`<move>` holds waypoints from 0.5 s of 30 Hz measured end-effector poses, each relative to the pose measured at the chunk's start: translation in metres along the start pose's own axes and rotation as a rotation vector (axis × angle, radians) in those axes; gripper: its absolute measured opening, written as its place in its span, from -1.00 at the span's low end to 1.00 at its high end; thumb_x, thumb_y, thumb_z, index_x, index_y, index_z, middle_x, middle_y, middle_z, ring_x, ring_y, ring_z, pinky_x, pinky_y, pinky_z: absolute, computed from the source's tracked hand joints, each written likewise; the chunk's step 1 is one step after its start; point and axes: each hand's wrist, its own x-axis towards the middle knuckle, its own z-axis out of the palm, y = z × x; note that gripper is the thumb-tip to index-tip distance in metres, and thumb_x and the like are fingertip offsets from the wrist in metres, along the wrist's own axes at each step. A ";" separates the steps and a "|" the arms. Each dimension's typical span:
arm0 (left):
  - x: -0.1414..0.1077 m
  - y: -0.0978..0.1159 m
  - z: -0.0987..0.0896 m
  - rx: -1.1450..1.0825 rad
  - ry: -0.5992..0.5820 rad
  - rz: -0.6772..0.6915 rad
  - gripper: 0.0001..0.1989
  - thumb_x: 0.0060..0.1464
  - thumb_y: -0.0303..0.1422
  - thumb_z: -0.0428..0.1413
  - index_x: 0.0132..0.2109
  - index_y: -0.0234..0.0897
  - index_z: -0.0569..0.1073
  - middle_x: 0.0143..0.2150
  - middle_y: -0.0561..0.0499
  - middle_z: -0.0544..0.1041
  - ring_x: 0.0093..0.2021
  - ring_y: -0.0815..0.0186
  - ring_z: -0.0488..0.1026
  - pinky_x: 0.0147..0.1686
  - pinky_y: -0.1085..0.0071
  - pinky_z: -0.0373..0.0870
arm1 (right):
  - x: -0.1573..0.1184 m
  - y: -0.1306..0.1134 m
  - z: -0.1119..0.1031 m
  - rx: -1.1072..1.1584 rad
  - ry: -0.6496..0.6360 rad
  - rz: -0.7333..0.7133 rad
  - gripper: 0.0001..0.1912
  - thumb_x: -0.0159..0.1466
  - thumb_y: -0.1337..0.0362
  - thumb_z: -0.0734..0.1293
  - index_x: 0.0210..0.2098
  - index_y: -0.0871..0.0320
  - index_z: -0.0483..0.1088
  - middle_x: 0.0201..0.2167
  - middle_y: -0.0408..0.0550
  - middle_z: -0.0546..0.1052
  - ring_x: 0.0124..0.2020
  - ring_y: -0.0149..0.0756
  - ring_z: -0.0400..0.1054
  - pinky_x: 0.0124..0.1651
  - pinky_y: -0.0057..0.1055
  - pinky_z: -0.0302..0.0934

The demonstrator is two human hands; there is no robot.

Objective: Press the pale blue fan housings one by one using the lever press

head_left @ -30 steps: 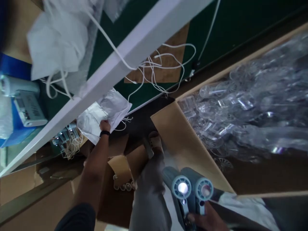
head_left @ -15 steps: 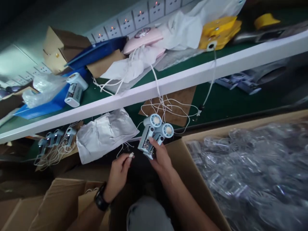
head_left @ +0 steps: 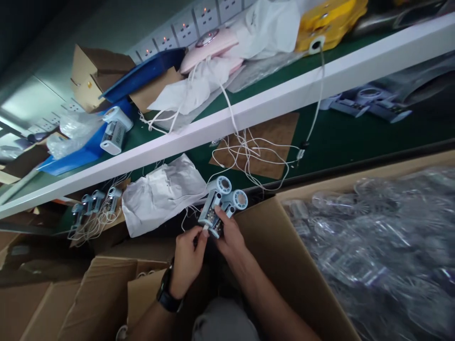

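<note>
Below the white rail (head_left: 227, 123), the right hand (head_left: 231, 237) held two light-blue devices (head_left: 216, 208) side by side, its fingers closed around their lower parts and the thumb across the front. Their round ends pointed up toward the rail, and inner parts showed in their open housings. The left hand (head_left: 188, 260), also below the rail, had its fingers pinched shut on a small white connector (head_left: 205, 228) at the bottom end of the left device; whether it was plugged in could not be told. Under the rail lay tangled white cables (head_left: 249, 154) on a brown sheet (head_left: 275, 142), and a crumpled white bag (head_left: 159, 194). Below the rail's right part stood a carton (head_left: 302, 265) of clear plastic pieces (head_left: 366, 246).
</note>
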 end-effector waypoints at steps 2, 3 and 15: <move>-0.001 0.001 0.001 0.014 -0.006 -0.006 -0.67 0.23 -0.21 -0.02 -0.39 -0.28 0.47 -0.57 0.10 0.36 -0.55 0.41 0.23 -0.49 0.48 0.08 | -0.003 -0.002 0.000 -0.028 -0.004 -0.035 -0.41 -0.19 0.12 0.59 -0.23 0.18 0.36 -0.39 -0.12 0.49 -0.41 -0.34 0.39 -0.37 -0.43 0.30; -0.002 0.001 0.002 0.020 -0.006 -0.013 -0.67 0.22 -0.21 -0.02 -0.40 -0.28 0.47 -0.59 0.10 0.35 -0.56 0.42 0.21 -0.50 0.47 0.06 | -0.005 -0.003 0.000 -0.043 -0.003 -0.062 -0.40 -0.19 0.13 0.59 -0.22 0.18 0.35 -0.39 -0.14 0.49 -0.41 -0.36 0.38 -0.37 -0.44 0.29; -0.001 -0.017 0.028 -0.248 -0.037 -0.116 -0.60 0.23 -0.11 -0.04 -0.45 -0.28 0.39 -0.58 0.10 0.30 -0.53 0.39 0.23 -0.47 0.47 0.12 | -0.003 -0.007 -0.005 -0.264 0.035 -0.314 -0.42 -0.19 0.21 0.54 -0.19 0.18 0.33 -0.32 -0.12 0.52 -0.38 -0.37 0.38 -0.32 -0.42 0.30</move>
